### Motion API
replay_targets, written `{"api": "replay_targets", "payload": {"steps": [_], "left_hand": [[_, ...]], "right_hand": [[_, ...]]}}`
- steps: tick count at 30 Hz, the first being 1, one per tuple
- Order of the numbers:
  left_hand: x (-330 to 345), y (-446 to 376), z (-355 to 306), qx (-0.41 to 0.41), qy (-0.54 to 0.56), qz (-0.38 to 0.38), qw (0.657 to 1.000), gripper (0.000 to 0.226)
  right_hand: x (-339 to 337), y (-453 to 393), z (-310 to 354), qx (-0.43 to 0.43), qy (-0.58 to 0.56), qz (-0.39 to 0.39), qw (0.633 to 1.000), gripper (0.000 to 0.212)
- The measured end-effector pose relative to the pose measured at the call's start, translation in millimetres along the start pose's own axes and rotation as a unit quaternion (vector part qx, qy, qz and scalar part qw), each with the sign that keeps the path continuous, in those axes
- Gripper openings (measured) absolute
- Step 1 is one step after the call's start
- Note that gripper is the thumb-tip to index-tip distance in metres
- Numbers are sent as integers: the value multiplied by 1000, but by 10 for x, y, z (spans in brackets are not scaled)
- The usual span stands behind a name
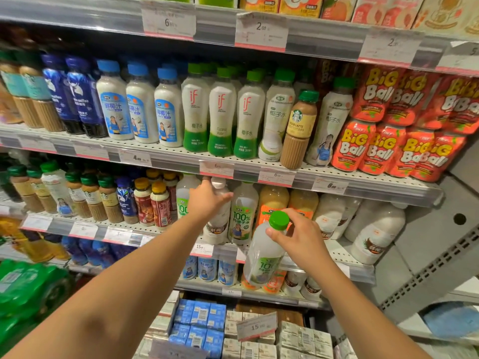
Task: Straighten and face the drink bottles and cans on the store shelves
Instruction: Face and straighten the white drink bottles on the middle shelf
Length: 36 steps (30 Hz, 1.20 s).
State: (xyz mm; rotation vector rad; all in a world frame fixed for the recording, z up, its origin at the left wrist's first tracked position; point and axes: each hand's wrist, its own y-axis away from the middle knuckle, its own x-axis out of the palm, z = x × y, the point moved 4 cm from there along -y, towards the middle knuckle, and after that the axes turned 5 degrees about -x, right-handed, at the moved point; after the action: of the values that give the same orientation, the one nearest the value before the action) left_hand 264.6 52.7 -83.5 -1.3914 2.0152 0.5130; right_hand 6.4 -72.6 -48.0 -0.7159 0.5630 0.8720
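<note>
Right hand (302,238) grips a green-capped clear plastic bottle (261,257) off-shelf; left hand (207,199) grasps the white-capped bottle (217,216) beside its gap; facing unfinished.

The red pouches (357,149) say "BiG Ball" in yellow and white. Three white bottles with green bottoms (221,117) show a red "if", and one says "Coconut Water". The small tan bottle with a green cap (299,130) says "LATTE". The clear green-capped bottle (261,255) held up in front says "100". A white shelf tag (261,31) reads "2.00"

Shop: stocked drink shelves (285,172), price tags (261,31) along shelf edges.
</note>
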Motion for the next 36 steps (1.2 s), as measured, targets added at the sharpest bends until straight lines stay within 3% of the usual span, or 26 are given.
{"api": "replay_targets", "payload": {"steps": [9,12,18,26,36], "left_hand": [[-50,292,58,79,24,6,997,57],[-167,502,182,103,86,1,991,56],[-548,775,631,57,244,-27,968,57],[-1086,1050,959,78,248,-56,964,51],[-1250,1254,1151,61,250,-83,963,31]], "right_hand": [[44,-157,175,-16,1,-31,999,22],[96,-226,225,-18,6,-38,999,22],[252,-373,352,-42,-25,-86,995,24],[749,-576,473,-12,-78,-90,993,22],[1061,-846,567,6,-49,-98,994,20]]}}
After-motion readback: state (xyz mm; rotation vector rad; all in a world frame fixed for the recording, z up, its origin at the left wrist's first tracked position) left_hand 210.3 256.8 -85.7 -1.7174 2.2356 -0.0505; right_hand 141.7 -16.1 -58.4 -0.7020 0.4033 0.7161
